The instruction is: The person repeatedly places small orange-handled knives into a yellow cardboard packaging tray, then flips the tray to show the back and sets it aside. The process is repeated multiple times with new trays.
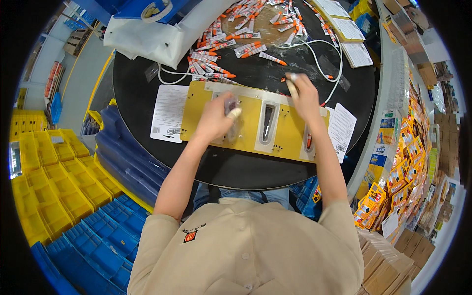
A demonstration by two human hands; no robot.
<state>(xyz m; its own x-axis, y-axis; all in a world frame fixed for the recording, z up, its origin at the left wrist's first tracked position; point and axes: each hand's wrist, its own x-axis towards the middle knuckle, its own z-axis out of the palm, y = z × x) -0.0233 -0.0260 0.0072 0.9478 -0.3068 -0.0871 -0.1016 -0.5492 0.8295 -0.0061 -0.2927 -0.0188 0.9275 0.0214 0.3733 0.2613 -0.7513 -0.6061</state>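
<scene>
A yellow fixture plate (196, 118) with pale framed slots lies across the near side of the black round table. My left hand (216, 118) is over its left part, fingers closed round a clear plastic blister (232, 110), blurred by motion. In the middle slot sits another clear blister (268, 123) with nothing visible in it. At the right slot, partly behind my right forearm, an orange-tipped tube (309, 141) shows. My right hand (303, 93) reaches past the plate's far edge, its covered thumb and forefinger apart, beside a small orange piece (283, 79).
Many white tubes with orange caps (211, 54) are heaped at the far side. Printed cards (168, 110) lie left and right of the plate; more card stacks (356, 54) stand far right. A white cable (314, 54) loops across the table. Yellow bins (54, 167) stand left.
</scene>
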